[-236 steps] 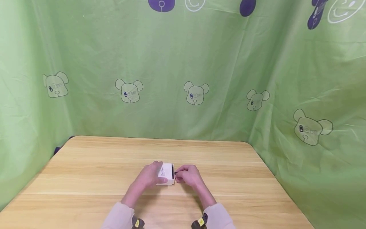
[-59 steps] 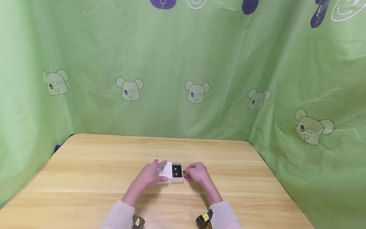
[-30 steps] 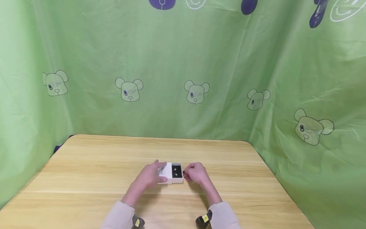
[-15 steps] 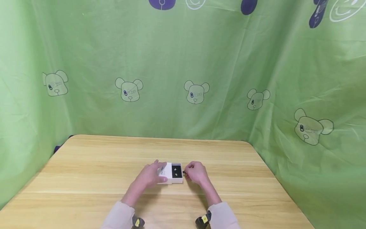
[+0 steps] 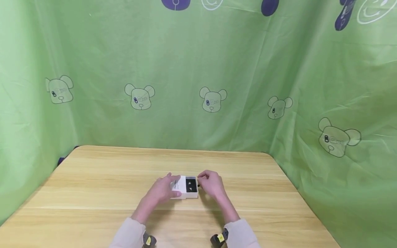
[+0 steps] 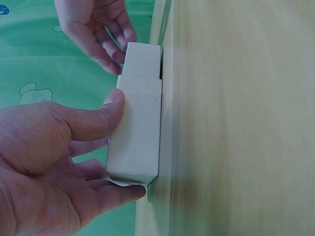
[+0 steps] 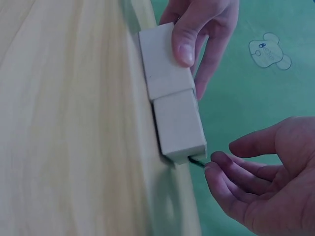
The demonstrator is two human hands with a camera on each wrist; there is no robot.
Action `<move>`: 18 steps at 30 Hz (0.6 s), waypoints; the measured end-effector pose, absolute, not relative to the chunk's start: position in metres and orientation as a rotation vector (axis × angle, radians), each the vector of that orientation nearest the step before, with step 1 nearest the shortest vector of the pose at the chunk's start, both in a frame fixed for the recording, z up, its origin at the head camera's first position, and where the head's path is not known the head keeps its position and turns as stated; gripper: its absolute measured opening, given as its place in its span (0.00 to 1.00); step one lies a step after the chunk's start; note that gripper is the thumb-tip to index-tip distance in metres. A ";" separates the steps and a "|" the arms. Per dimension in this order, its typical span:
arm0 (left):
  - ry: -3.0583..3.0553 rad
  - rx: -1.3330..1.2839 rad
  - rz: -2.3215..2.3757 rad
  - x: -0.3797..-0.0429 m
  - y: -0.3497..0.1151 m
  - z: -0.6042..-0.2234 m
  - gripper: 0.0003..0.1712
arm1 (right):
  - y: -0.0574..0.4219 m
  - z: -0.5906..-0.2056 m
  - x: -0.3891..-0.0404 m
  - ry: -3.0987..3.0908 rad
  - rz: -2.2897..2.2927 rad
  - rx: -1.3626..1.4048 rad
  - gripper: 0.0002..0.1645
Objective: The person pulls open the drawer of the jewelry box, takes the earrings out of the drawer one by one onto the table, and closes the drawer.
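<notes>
A white jewelry box (image 5: 178, 186) with printed lettering lies on the table, its inner drawer (image 5: 192, 195) slid partway out to the right. Two small star-shaped earrings (image 5: 190, 186) sit on the black insert in the drawer. My left hand (image 5: 160, 188) grips the box's outer sleeve (image 6: 138, 128), thumb on the near side. From the drawer's end sticks a short dark pull tab (image 7: 197, 161). Beside it is my right hand (image 7: 275, 172), thumb and fingers apart; a fingertip is at or very near the tab's end.
The wooden table (image 5: 124, 165) extends around the box on all sides. Green curtains (image 5: 173, 62) with printed bear heads hang behind it and at both sides. Dark wrist cameras (image 5: 218, 238) are strapped to both wrists.
Since the oldest frame, the drawer has come out to the right, uncovering the earrings. In the last half second my right fingers have loosened from the tab and moved slightly up.
</notes>
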State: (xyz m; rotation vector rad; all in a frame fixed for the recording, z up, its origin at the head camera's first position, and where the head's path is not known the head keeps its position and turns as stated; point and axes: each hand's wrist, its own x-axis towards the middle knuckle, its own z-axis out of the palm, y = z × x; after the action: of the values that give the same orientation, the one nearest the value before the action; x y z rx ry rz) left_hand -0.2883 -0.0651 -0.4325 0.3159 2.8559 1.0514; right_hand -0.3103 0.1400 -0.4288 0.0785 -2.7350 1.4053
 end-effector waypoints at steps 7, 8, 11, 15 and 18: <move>2.867 0.320 1.035 -0.288 -0.066 -0.432 0.40 | 0.132 -0.424 -0.306 -2.719 1.374 0.168 0.11; 2.867 0.320 1.036 -0.288 -0.066 -0.432 0.40 | 0.131 -0.424 -0.306 -2.720 1.368 0.177 0.11; 2.868 0.322 1.033 -0.288 -0.067 -0.432 0.39 | 0.128 -0.424 -0.306 -2.729 1.346 0.190 0.11; 2.867 0.330 1.028 -0.289 -0.066 -0.432 0.39 | 0.126 -0.423 -0.304 -2.751 1.322 0.190 0.11; 2.867 0.340 1.034 -0.290 -0.067 -0.432 0.39 | 0.124 -0.422 -0.303 -2.767 1.299 0.191 0.10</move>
State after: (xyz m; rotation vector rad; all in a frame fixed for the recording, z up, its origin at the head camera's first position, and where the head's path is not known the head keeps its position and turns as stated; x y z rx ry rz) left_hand -0.2902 -0.0666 -0.4322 0.3397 2.8666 1.0341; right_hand -0.3030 0.1244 -0.4223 0.1906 -2.7670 1.2995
